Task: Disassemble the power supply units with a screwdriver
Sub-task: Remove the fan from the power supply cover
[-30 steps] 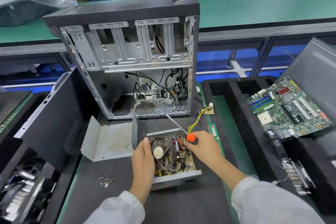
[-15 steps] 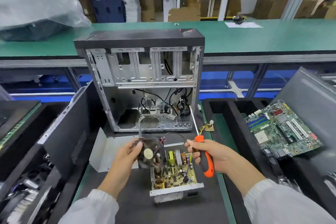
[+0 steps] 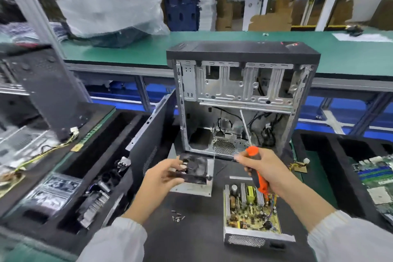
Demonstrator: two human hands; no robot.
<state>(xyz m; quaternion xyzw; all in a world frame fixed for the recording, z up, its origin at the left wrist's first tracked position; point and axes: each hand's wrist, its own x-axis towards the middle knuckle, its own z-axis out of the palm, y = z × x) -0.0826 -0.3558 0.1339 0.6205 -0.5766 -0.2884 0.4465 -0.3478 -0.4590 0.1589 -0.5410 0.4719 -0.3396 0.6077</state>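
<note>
The opened power supply unit (image 3: 251, 212) lies on the black mat in front of me, its yellow circuit board bare. My left hand (image 3: 161, 178) holds a black square fan (image 3: 194, 168) up in the air, left of the unit. My right hand (image 3: 265, 170) grips the orange-and-black handle of a screwdriver (image 3: 255, 168); its metal shaft points up and away, in front of the computer case. A loose grey metal cover (image 3: 195, 187) lies flat under the fan.
An empty computer case (image 3: 242, 95) stands upright just behind the work spot. Several small screws (image 3: 177, 217) lie on the mat. Black foam trays (image 3: 89, 155) with parts sit on the left; a tray on the right holds a green motherboard (image 3: 376, 181).
My left hand has lifted the fan out of the power supply and carried it left. My right hand took the screwdriver off the unit and raised it. The view swung left.
</note>
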